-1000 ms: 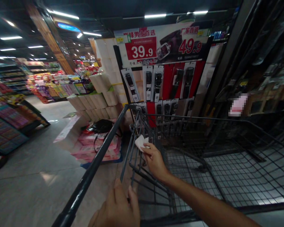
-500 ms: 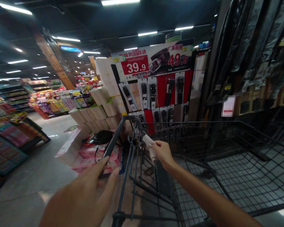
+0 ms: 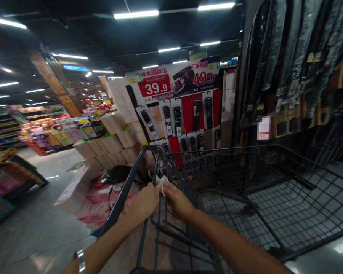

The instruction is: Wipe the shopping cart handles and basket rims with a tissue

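Observation:
My right hand (image 3: 179, 200) is closed on a crumpled white tissue (image 3: 161, 184) over the child-seat end of a dark wire shopping cart (image 3: 277, 243). My left hand (image 3: 146, 198) meets it there, fingers curled in against the tissue's left side. Both hands sit just above the thin wires beside the cart's handle bar (image 3: 125, 186), which neither hand grips. The left fingertips are partly hidden. The big cart basket stretches off to the right and holds nothing that I can see.
Ahead stands a rack of packaged belts (image 3: 177, 116) under a price sign (image 3: 174, 82). Stacked paper rolls (image 3: 111, 148) and pink packs (image 3: 103, 201) with a black bag (image 3: 118, 174) lie left of the cart. Long plastic-wrapped goods (image 3: 288, 49) hang at the right.
My left hand has left the area by the handle bar and moved right to the tissue. My right hand with the tissue has shifted left and slightly down. The view has turned slightly right.

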Demonstrator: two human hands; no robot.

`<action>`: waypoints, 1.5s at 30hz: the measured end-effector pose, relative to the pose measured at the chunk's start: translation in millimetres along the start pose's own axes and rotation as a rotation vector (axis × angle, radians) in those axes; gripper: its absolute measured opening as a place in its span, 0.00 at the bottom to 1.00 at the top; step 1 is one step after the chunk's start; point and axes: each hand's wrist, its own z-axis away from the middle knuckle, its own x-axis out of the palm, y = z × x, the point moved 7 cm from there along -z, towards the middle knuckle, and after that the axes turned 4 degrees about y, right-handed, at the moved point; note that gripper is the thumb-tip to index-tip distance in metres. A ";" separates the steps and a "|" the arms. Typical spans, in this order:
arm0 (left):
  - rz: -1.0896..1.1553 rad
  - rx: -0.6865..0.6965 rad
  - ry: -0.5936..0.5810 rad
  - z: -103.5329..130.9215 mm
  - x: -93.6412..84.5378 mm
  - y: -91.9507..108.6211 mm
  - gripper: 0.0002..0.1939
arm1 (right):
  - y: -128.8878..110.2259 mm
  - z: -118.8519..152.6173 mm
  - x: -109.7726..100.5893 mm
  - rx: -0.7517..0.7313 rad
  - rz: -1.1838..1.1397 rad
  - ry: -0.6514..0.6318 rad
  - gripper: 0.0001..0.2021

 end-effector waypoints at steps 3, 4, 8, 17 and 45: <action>0.027 -0.003 -0.009 -0.4 -0.6 -1.0 0.20 | 2.3 -3.5 -3.1 -0.009 0.074 -0.074 0.27; 0.030 -0.007 -0.011 -0.4 -1.1 -1.3 0.20 | 4.1 -4.8 -4.3 0.004 0.099 -0.084 0.26; 0.036 -0.012 -0.021 1.5 -3.1 0.3 0.20 | 22.3 -6.0 -18.6 0.121 0.188 -0.054 0.17; 0.000 -0.018 -0.001 4.9 -6.8 7.4 0.19 | 58.3 -6.2 -61.3 0.339 0.178 0.242 0.13; -0.017 -0.060 -0.013 6.7 -7.4 12.8 0.22 | -10.2 2.2 -22.0 -0.071 0.198 -0.129 0.23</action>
